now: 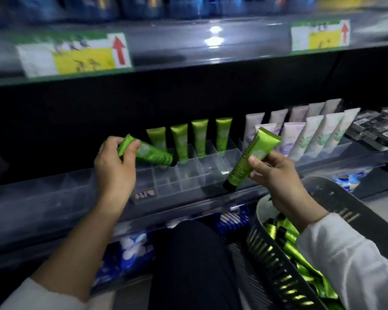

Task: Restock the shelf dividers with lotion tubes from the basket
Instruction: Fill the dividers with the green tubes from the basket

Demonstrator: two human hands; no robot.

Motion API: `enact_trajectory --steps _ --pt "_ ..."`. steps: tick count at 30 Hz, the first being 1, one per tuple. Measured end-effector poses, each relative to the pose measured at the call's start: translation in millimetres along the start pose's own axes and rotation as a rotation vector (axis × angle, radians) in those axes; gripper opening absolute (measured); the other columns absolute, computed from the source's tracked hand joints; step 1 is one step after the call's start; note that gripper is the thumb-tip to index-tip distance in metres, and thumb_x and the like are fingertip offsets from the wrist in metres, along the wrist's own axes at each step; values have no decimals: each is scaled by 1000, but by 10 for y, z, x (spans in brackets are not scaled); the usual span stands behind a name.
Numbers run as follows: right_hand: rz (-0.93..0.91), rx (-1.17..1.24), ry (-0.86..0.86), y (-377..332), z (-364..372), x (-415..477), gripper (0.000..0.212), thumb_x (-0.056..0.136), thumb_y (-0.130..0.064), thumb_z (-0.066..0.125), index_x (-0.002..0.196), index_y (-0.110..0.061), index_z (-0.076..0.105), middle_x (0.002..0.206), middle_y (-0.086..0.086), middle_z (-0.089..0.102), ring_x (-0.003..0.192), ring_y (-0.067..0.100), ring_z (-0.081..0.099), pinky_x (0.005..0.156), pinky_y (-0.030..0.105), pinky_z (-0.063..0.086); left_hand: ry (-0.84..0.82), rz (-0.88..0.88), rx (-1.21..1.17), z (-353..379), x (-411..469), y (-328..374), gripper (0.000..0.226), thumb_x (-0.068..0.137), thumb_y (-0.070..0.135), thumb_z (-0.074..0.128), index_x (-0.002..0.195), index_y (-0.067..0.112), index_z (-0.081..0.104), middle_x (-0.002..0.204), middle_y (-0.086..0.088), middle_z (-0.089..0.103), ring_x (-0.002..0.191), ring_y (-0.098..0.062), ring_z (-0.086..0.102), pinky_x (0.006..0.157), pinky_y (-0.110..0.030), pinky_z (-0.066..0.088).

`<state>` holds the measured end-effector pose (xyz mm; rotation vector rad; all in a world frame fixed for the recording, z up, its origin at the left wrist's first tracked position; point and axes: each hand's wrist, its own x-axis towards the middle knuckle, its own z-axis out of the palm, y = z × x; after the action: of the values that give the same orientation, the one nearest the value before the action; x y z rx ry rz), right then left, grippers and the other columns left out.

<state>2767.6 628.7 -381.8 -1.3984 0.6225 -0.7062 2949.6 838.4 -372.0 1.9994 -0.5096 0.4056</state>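
Note:
My left hand [113,162] grips a green lotion tube [151,154] by its flat end, cap pointing right and down over the clear shelf dividers [188,175]. My right hand [276,175] holds a second green tube [250,159] tilted, black cap down, just in front of the dividers. Several green tubes [189,138] stand upright in the back row of the dividers. The black slatted basket [269,258] at lower right holds many more green tubes [287,238].
White and lilac tubes [300,130] fill the dividers to the right, with dark flat packs [376,128] beyond them. A shelf edge with yellow price labels [76,54] hangs above. Blue packets [132,247] sit on the shelf below. My dark-clothed knee [193,260] is between the arms.

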Motion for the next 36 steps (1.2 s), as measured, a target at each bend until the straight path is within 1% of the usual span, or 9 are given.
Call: enact_trajectory --steps 3,8,13,15,18,23,28,32,36 --pt "-1 5 -30 1 191 46 13 89 -8 57 78 -16 59 63 -9 55 56 -4 53 63 16 49 -10 8 94 -148 237 -122 27 93 29 54 101 4 61 91 -12 58 84 -23 52 68 -23 31" --pt "2 44 -71 32 395 97 11 88 -8 57 82 -16 61 77 -3 61 71 4 58 63 14 51 -95 85 276 -195 557 -265 35 95 26 50 115 -1 58 102 -27 62 93 -41 57 76 -40 44" --pt "14 28 -81 55 418 112 7 87 -9 59 85 -15 62 84 2 64 81 13 61 67 21 51 -316 126 454 -92 766 -302 31 99 25 39 115 3 53 101 -24 62 89 -40 58 70 -37 39" --pt "18 26 -79 63 423 124 7 87 -9 59 84 -15 62 83 2 64 80 13 61 64 18 52 -418 74 445 -17 816 -341 30 99 26 40 117 6 54 104 -21 62 91 -38 58 70 -35 38" --pt "27 9 -72 87 430 137 6 87 -8 58 85 -13 62 82 2 63 78 13 60 63 15 53 -520 9 416 92 845 -428 26 98 26 42 112 8 55 101 -18 63 81 -31 56 67 -32 37" --pt "31 -4 -84 118 423 147 8 87 -7 58 83 -13 62 83 4 63 81 16 58 72 23 53 -524 -10 415 166 837 -536 26 98 26 43 112 8 56 100 -19 64 88 -36 59 70 -35 41" --pt "25 -3 -89 135 442 152 10 86 -8 59 81 -15 63 81 3 63 81 16 59 69 20 53 -537 -34 426 163 854 -589 34 95 28 49 126 15 51 110 -16 63 94 -35 59 73 -33 43" --pt "24 -18 -96 140 447 146 9 86 -7 59 82 -14 63 82 3 64 82 18 59 68 19 54 -573 -31 407 134 854 -584 35 92 25 55 126 15 51 111 -13 63 96 -33 59 76 -35 45" --pt "32 -24 -93 143 428 139 7 86 -8 60 83 -13 64 83 3 64 84 19 60 73 25 54 -601 -28 383 112 876 -604 34 91 24 58 123 17 52 112 -11 63 96 -30 60 79 -38 48"
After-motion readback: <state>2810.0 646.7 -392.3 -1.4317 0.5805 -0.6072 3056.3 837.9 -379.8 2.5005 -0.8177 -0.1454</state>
